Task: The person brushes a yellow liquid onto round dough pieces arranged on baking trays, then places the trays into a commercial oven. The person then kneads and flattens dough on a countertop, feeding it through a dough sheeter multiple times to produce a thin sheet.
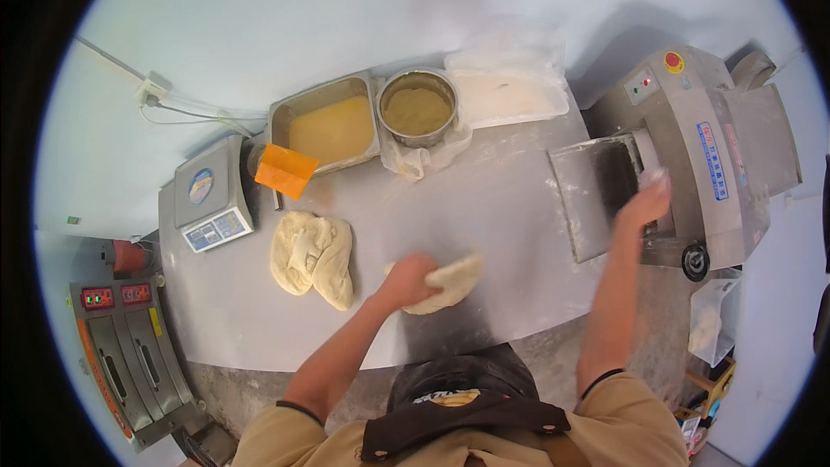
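Note:
My left hand (413,280) grips a flattened piece of pale dough (454,283), which is over the metal worktable (246,318) near its front edge. Further left on the table lies a larger, folded lump of dough (311,258). My right hand (650,198) is blurred at the opening of the steel dough sheeter (687,143), above the right end of its feed tray (587,198). Whether anything is between its fingers cannot be told.
A digital scale (207,191) stands at the left. Along the wall are a steel pan of yellowish liquid (334,126), an orange scraper (286,170), a round steel pot (418,107) and a plastic-covered white tray (509,94). A deck oven (133,363) stands lower left.

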Demonstrator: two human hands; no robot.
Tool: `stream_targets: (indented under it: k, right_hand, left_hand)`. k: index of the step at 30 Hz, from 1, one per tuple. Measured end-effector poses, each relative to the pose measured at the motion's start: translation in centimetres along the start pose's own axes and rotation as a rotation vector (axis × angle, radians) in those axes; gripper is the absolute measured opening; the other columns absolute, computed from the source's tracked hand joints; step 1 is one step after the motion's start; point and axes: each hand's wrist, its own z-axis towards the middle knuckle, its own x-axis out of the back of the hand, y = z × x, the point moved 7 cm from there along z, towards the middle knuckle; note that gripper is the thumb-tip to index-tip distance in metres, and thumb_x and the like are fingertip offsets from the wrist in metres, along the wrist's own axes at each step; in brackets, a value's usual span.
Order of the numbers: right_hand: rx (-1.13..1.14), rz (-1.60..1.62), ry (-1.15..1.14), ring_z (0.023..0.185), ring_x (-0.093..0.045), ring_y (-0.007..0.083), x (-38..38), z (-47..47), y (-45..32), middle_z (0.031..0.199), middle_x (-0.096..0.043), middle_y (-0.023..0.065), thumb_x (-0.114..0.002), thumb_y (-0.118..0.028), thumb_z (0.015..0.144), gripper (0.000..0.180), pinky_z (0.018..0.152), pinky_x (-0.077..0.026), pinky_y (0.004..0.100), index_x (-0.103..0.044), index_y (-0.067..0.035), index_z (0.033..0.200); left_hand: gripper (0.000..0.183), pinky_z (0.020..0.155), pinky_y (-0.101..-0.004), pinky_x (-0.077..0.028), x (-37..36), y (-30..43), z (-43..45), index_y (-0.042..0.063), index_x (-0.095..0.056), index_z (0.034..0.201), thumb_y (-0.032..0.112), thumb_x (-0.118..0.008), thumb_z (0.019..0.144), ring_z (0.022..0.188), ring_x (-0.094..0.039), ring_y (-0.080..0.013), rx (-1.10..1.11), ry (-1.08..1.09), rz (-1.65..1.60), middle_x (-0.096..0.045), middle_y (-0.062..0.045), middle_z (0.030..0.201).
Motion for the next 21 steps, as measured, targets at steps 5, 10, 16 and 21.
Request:
stream_targets:
  k: [5,10,16,21]
  right_hand:
    - [-0.634,-0.186,-0.339,0.09,-0.076,0.025,-9.4,-25.6,20.6,0.094,-0.076,0.0136,-0.061,0.0,0.094,0.023,0.075,-0.061,0.0352,-0.076,0.005,0.111]
    - [-0.666,-0.038,-0.266,0.094,-0.078,0.0251,-6.6,-21.1,17.3,0.102,-0.075,0.015,-0.056,0.005,0.098,0.024,0.073,-0.063,0.0313,-0.071,0.008,0.117]
    - [-0.65,-0.148,-0.225,0.098,-0.078,0.0283,-3.6,-17.9,15.6,0.11,-0.075,0.0166,-0.064,-0.002,0.1,0.023,0.081,-0.063,0.0344,-0.071,0.008,0.119]
    - [-0.036,-0.716,-0.454,0.111,-0.074,0.0353,-3.0,-16.5,15.0,0.122,-0.073,0.02,-0.069,-0.006,0.095,0.035,0.095,-0.059,0.0414,-0.07,0.003,0.129]
  left_hand:
    - [0.036,0.101,-0.0416,-0.055,5.7,-1.2,-6.9,0.002,-0.079,0.111,0.018,-0.091,0.081,0.116,-0.068,-0.0293,0.016,0.186,-0.436,-0.07,-0.005,0.117]
    - [0.05,0.106,-0.0529,-0.058,0.8,-11.8,-5.0,0.006,-0.061,0.147,0.027,-0.075,0.104,0.139,-0.06,-0.0308,0.602,0.133,-1.315,-0.058,-0.012,0.155]
    - [0.066,0.116,-0.0567,-0.053,-18.3,-10.2,-0.1,0.01,-0.038,0.163,0.048,-0.056,0.113,0.141,-0.059,-0.0364,0.761,0.692,-2.28,-0.056,-0.013,0.159]
    - [0.038,0.106,-0.0493,-0.059,-28.6,7.0,2.7,0.004,-0.061,0.138,0.033,-0.061,0.112,0.129,-0.068,-0.0302,0.848,-0.221,-2.057,-0.067,-0.018,0.142]
